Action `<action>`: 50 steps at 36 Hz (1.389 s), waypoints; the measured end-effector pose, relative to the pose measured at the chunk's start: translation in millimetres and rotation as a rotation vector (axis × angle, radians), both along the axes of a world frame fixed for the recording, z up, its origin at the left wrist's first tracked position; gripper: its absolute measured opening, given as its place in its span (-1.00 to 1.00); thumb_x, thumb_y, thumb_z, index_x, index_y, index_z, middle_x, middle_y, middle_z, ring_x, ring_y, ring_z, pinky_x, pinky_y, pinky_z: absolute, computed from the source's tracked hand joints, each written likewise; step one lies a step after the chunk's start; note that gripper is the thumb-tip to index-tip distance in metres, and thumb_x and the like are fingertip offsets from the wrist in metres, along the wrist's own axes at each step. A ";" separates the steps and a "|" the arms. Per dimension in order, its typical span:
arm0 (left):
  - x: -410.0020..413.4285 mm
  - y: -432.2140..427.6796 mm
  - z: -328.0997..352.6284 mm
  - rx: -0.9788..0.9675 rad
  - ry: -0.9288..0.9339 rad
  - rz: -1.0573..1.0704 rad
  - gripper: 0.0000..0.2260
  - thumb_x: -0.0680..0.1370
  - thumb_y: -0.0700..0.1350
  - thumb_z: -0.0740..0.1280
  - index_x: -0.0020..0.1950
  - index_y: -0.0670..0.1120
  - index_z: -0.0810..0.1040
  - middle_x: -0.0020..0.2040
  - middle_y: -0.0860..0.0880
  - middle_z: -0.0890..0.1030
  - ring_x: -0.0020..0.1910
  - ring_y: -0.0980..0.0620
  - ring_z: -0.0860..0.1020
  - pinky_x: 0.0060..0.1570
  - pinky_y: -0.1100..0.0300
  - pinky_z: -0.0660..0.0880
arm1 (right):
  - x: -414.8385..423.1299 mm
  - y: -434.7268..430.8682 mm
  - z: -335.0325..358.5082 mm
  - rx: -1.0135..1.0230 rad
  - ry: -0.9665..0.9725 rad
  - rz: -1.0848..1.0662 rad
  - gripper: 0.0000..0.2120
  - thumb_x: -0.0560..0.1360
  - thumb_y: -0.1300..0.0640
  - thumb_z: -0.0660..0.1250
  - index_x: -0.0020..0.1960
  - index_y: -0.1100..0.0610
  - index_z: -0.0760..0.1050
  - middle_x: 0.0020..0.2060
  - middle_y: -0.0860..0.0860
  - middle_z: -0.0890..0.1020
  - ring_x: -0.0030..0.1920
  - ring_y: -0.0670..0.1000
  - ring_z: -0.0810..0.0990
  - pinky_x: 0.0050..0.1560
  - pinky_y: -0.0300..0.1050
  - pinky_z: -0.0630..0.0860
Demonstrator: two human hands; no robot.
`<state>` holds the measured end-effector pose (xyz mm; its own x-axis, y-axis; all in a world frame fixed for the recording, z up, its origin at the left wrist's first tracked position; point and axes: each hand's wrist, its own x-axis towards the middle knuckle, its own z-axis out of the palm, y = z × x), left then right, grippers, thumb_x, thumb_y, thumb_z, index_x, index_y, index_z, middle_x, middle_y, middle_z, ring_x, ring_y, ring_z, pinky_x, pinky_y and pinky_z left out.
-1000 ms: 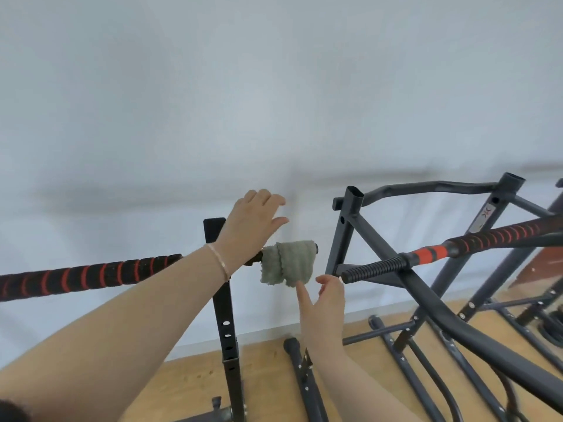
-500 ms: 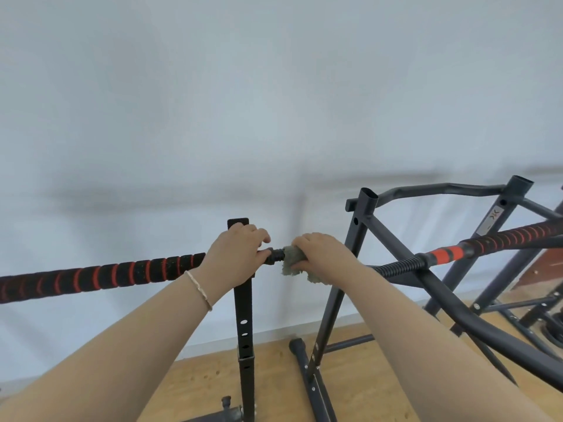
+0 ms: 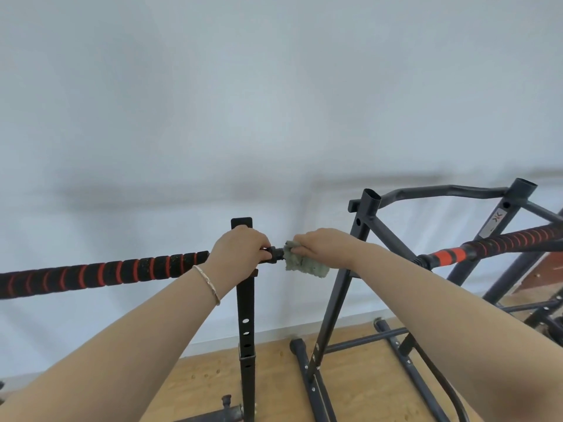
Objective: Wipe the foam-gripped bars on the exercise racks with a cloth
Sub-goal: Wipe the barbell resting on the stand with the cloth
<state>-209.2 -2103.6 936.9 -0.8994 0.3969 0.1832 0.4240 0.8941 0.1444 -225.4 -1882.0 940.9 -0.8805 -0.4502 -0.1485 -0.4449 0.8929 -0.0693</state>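
A long bar with black foam and red spiral stripes point(image 3: 106, 274) runs from the left edge to a black upright post point(image 3: 245, 315). My left hand point(image 3: 237, 252) is closed around this bar just at the post. My right hand point(image 3: 324, 246) grips a grey-green cloth point(image 3: 304, 263) wrapped over the bar's short right end, touching a black collar point(image 3: 275, 254) between the two hands. A second black-and-red foam bar point(image 3: 502, 243) slants up at the right on a dark rack.
A dark grey tubular rack point(image 3: 365, 220) stands right of the post, its legs spread on the wooden floor point(image 3: 274, 379). A white wall point(image 3: 274, 102) is close behind everything. More rack legs and feet crowd the lower right.
My left hand has closed on the bar at the post. My right hand rose from below the cloth and took hold of it. The view shifted slightly right.
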 end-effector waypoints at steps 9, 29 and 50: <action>13.5 -60.5 -26.0 0.125 0.252 0.087 -0.66 0.48 0.26 0.33 -0.07 -0.01 0.50 -0.17 0.04 0.47 -0.19 0.00 0.46 -0.21 0.13 0.36 | 2.4 -4.3 -11.5 0.023 0.154 0.044 -0.58 0.56 -0.37 0.03 -0.15 -0.04 0.32 -0.36 -0.12 0.61 -0.36 -0.07 0.60 -0.20 -0.12 0.52; 5.2 -66.8 -39.7 -0.021 0.318 0.047 -0.60 0.50 0.33 0.10 -0.20 0.01 0.36 -0.30 0.09 0.43 -0.30 0.03 0.40 -0.21 0.10 0.35 | 7.5 -44.8 -6.7 -0.359 0.322 -0.065 -0.70 0.70 -0.05 0.03 -0.11 0.09 0.34 -0.30 0.00 0.55 -0.23 0.13 0.55 -0.11 0.04 0.46; 9.9 -87.9 -28.1 -0.278 0.264 0.184 -0.35 0.43 0.48 -0.23 -0.23 -0.02 0.35 -0.42 0.06 0.43 -0.47 0.06 0.40 -0.44 0.17 0.26 | -6.5 -80.1 -18.5 0.069 0.313 -0.006 -0.67 0.67 -0.01 -0.04 0.03 0.12 0.44 -0.34 -0.02 0.44 -0.22 0.14 0.51 -0.27 -0.09 0.31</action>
